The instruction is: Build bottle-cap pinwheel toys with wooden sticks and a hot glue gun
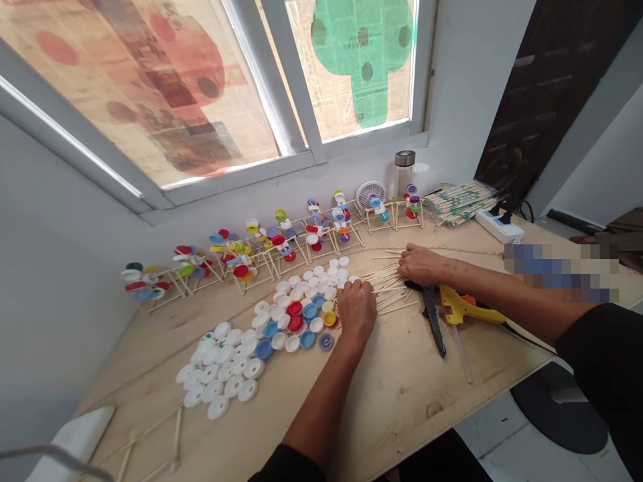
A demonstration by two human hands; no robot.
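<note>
Both my hands are at a loose pile of thin wooden sticks [388, 282] on the table. My left hand [358, 309] is closed over the left ends, its fingers curled down and their tips partly hidden. At the right ends, my right hand [420, 264] has its fingers pinched on sticks. White bottle caps [221, 365] and coloured ones, such as a red cap [294, 323], spread to the left of my left hand. Below my right wrist lie a black-handled cutting tool [433, 318] and a yellow glue gun [455, 308] with a clear glue stick [462, 355].
Along the wall stand several stick frames with bottle-cap wheels [284, 248], a small fan [370, 197] and a bottle [404, 173]. Packed sticks [459, 203] and a power strip [499, 226] sit at the back right. A stick frame [151, 442] lies at front left.
</note>
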